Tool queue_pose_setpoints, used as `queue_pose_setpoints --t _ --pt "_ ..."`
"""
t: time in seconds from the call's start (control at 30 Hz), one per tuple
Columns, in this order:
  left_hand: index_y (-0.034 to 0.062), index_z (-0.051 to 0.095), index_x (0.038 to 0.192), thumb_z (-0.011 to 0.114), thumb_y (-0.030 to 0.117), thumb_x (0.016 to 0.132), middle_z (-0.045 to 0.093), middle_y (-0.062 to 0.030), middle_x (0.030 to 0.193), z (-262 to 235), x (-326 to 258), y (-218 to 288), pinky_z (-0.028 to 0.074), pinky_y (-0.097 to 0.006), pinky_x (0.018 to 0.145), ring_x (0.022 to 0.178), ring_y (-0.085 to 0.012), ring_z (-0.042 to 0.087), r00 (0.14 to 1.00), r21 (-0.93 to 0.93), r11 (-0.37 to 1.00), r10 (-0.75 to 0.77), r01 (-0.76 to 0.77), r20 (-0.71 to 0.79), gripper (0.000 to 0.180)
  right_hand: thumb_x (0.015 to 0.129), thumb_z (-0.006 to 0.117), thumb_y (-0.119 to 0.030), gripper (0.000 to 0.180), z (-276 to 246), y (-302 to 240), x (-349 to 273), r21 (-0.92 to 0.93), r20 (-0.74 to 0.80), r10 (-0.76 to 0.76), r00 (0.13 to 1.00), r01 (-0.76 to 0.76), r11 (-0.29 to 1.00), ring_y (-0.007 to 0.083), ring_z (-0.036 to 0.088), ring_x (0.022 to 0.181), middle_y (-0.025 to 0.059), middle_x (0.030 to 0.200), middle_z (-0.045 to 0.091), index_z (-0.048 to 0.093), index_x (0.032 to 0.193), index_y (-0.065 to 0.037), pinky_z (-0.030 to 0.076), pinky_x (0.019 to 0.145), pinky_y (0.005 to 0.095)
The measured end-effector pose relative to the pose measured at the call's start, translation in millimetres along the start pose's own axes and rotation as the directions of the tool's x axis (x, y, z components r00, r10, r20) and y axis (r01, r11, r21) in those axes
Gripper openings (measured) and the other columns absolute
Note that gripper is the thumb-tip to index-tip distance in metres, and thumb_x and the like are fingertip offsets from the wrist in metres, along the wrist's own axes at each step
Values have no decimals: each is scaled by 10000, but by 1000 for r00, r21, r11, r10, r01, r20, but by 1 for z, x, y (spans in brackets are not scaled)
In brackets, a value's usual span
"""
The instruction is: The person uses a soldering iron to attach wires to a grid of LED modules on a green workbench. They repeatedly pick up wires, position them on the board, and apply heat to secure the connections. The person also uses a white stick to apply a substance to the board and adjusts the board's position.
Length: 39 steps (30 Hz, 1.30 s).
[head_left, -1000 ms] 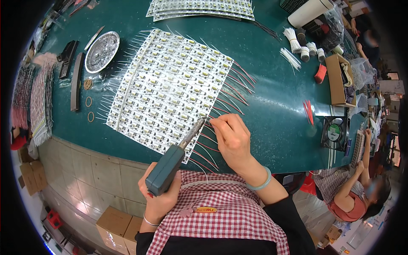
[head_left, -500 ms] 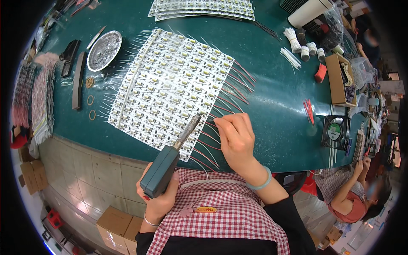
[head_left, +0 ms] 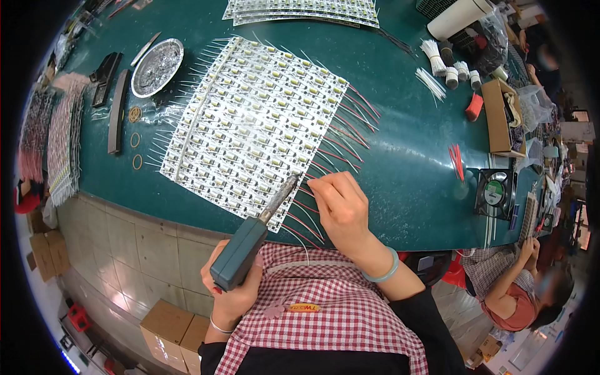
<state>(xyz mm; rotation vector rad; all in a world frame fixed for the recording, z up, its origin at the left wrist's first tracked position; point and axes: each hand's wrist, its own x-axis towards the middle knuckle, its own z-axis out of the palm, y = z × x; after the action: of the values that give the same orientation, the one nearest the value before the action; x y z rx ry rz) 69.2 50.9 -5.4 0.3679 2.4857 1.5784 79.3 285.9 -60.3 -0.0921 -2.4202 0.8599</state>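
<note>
A white panel of small circuit boards (head_left: 250, 119) lies at a slant on the green table, dotted with yellow parts. Thin white wires stick out from its left edge, red and white wires (head_left: 302, 226) from its right. My left hand (head_left: 240, 281) is wrapped round the dark green handle of a soldering iron (head_left: 240, 250). The iron's tip rests at the panel's right edge, toward its near corner. Just right of the tip, my right hand (head_left: 342, 209) is closed in a pinch on a thin wire, its fingertips close to the panel edge.
A foil-like dish (head_left: 157, 67), a dark bar (head_left: 117, 112) and rubber bands (head_left: 135, 139) lie left. More panels (head_left: 300, 11) are stacked at the back. Right are wire bundles (head_left: 432, 56), loose red wires (head_left: 455, 161), a small fan (head_left: 495, 192) and a cardboard box (head_left: 498, 119). A co-worker (head_left: 515, 294) sits right.
The soldering iron's tip has shifted slightly toward me along the panel's right edge. My right fingertips have come a little nearer the tip and the edge. The whole view has moved slightly.
</note>
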Motion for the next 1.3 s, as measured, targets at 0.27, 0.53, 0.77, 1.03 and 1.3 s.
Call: queue_pose_setpoints --t 0.27,0.53,0.77,1.03,1.3 --pt "-47 687 951 744 -53 740 678 -130 922 1 1 0 525 -304 646 739 -213 668 998 72 996 43 -46 35 219 776 719 69 207 1 1 0 -18 13 -5 1000 5 1000 251 612 762 79 863 619 685 966 -7 512 623 359" --pt "-54 686 910 744 -57 749 668 -129 882 -1 1 0 509 -301 609 695 -208 654 998 89 994 54 -57 34 171 782 721 64 199 1 -1 1 -30 9 -9 1000 9 1000 253 612 760 80 859 616 686 965 -7 513 621 360" --pt "-73 700 945 743 -64 753 686 -147 913 -2 -5 -3 518 -294 615 716 -207 669 999 20 999 37 -37 -22 197 780 728 61 196 2 -1 0 -32 2 1 1000 -1 999 249 608 748 78 849 612 690 959 -10 510 613 357" --pt "-82 702 970 745 -64 755 699 -159 944 -4 -7 -2 532 -296 645 755 -208 685 999 26 999 42 -41 -29 220 768 752 52 202 -5 -6 1 -71 -72 -50 996 45 996 242 588 730 66 819 603 713 952 -22 478 604 348" --pt "-86 704 981 745 -58 756 702 -162 954 -7 -14 0 540 -296 670 770 -210 686 999 -32 999 -14 12 -43 231 775 752 49 203 2 -11 -13 43 -20 -2 1000 3 999 238 582 721 56 800 591 701 952 -37 479 607 353"
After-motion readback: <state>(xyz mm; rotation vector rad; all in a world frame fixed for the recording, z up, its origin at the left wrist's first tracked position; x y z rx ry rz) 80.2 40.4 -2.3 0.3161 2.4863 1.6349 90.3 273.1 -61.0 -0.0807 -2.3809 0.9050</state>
